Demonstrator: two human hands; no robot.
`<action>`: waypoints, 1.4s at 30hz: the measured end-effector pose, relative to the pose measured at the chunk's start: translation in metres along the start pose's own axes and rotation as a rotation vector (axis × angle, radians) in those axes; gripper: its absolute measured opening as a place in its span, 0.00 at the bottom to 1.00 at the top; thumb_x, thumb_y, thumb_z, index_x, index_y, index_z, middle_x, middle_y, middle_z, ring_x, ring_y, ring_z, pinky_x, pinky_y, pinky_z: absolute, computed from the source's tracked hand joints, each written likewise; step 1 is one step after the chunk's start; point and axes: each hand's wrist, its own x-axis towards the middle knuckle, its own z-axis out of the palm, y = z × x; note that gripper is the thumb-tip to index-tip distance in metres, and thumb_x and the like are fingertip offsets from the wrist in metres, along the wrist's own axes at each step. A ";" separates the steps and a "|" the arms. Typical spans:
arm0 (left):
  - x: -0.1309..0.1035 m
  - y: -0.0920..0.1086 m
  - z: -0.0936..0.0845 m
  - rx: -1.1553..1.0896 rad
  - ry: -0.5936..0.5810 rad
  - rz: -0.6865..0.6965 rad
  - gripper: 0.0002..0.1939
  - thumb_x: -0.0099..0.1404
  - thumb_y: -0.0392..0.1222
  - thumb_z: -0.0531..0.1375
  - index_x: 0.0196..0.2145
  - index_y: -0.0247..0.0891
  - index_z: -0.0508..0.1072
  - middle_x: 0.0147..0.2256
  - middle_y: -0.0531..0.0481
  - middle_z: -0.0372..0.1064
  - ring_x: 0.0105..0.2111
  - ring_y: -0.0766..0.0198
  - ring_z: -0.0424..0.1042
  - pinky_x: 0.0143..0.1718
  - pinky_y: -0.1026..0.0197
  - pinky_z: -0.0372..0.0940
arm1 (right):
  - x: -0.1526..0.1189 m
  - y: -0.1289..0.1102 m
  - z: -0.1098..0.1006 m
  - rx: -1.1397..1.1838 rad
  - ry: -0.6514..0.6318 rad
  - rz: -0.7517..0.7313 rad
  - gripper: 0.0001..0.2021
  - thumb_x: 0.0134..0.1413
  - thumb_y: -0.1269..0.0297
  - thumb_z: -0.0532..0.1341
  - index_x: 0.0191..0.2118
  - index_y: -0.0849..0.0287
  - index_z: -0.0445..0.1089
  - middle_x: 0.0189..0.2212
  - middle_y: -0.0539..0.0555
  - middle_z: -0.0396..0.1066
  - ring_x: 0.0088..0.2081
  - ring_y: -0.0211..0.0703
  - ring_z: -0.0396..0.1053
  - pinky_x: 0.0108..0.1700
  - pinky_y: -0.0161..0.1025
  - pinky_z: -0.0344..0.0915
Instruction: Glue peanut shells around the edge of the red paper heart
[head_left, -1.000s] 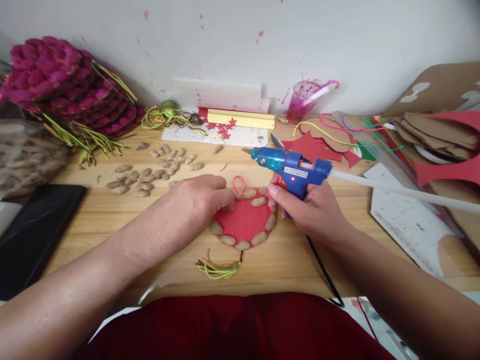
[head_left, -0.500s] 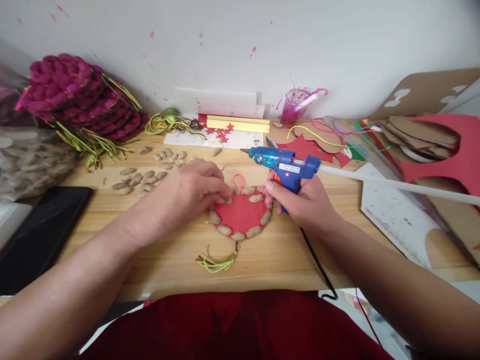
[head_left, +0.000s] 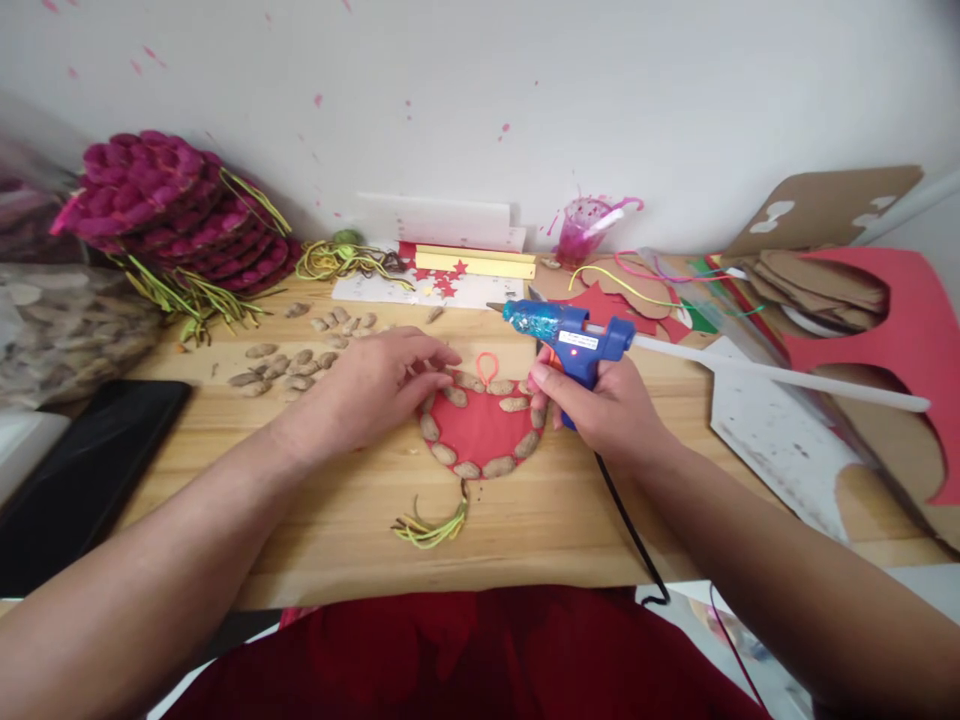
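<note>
A round red piece [head_left: 480,428] lies on the wooden table, edged with a ring of peanuts [head_left: 499,467] in their shells. An orange loop [head_left: 487,368] stands at its top, and a yellow-green tassel [head_left: 431,525] hangs off the bottom. Two peanuts sit just inside the ring, one upper left and one upper right. My left hand [head_left: 382,390] is at the upper left rim, thumb and fingers parted, with nothing seen between them. In my right hand [head_left: 607,405] is a blue glue gun [head_left: 570,340], its nozzle pointing left above the table and a small light glowing on its side.
Loose peanuts [head_left: 281,365] are scattered to the left, near a bag of peanuts [head_left: 67,330] and a black phone [head_left: 94,480]. Behind stand stacked magenta pieces [head_left: 172,210] and a stained cup [head_left: 581,230]. Red card [head_left: 919,330] and cardboard discs [head_left: 825,285] lie right. A black cord [head_left: 630,530] trails from the glue gun.
My left hand has let go of a peanut at the upper left of the red piece and drawn slightly back, fingers parting. The red piece has turned slightly; the glue gun stays held.
</note>
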 end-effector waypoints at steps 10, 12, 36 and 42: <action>-0.001 -0.001 0.005 -0.038 -0.031 -0.098 0.13 0.66 0.52 0.64 0.40 0.42 0.82 0.35 0.50 0.78 0.34 0.61 0.75 0.40 0.59 0.65 | 0.000 0.001 0.002 0.041 0.020 0.030 0.08 0.55 0.61 0.68 0.33 0.58 0.70 0.24 0.50 0.73 0.24 0.40 0.72 0.22 0.34 0.67; -0.001 -0.001 0.008 -0.059 -0.037 -0.142 0.14 0.64 0.54 0.66 0.40 0.43 0.82 0.33 0.51 0.77 0.32 0.61 0.74 0.37 0.59 0.65 | 0.000 0.003 0.002 0.035 0.009 0.014 0.08 0.55 0.62 0.67 0.33 0.59 0.70 0.24 0.50 0.73 0.24 0.40 0.73 0.23 0.34 0.67; 0.002 0.009 0.011 -0.152 -0.111 -0.177 0.11 0.61 0.42 0.72 0.39 0.37 0.77 0.37 0.50 0.70 0.38 0.61 0.70 0.43 0.61 0.64 | -0.004 -0.003 0.001 -0.107 0.087 0.059 0.14 0.57 0.50 0.68 0.35 0.56 0.73 0.23 0.52 0.75 0.22 0.39 0.69 0.23 0.36 0.67; 0.004 0.008 0.011 -0.120 -0.118 -0.158 0.14 0.60 0.43 0.73 0.39 0.36 0.76 0.39 0.48 0.70 0.41 0.59 0.70 0.43 0.60 0.65 | -0.003 -0.003 0.002 -0.103 0.076 0.111 0.17 0.53 0.44 0.69 0.37 0.53 0.73 0.24 0.53 0.75 0.22 0.47 0.70 0.24 0.44 0.69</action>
